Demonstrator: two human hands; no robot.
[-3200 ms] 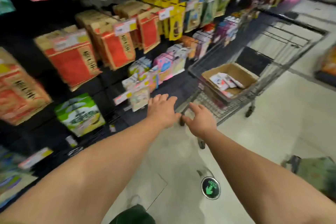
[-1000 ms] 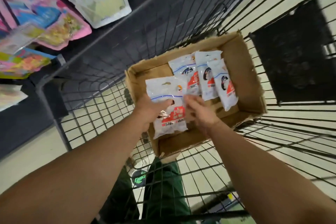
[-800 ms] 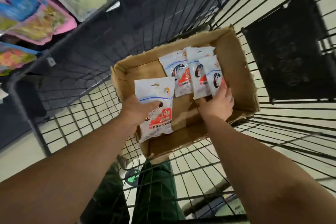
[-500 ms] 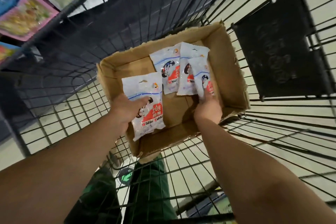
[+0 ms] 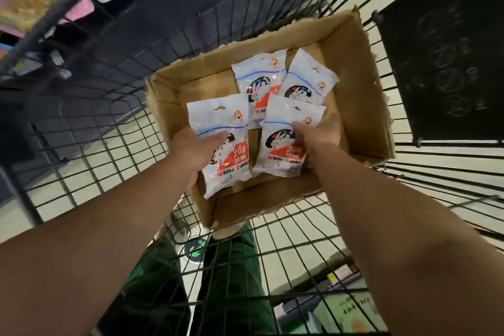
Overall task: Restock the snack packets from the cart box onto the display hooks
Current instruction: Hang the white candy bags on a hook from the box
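Your left hand grips one white snack packet by its left edge, thumb across the front, holding it over the near left part of the cardboard box. Your right hand pinches a second packet at its right side, fingers curled behind it. Two more packets lie overlapping on the box floor just beyond. The box sits in the wire cart, and colourful bags hang blurred at upper left.
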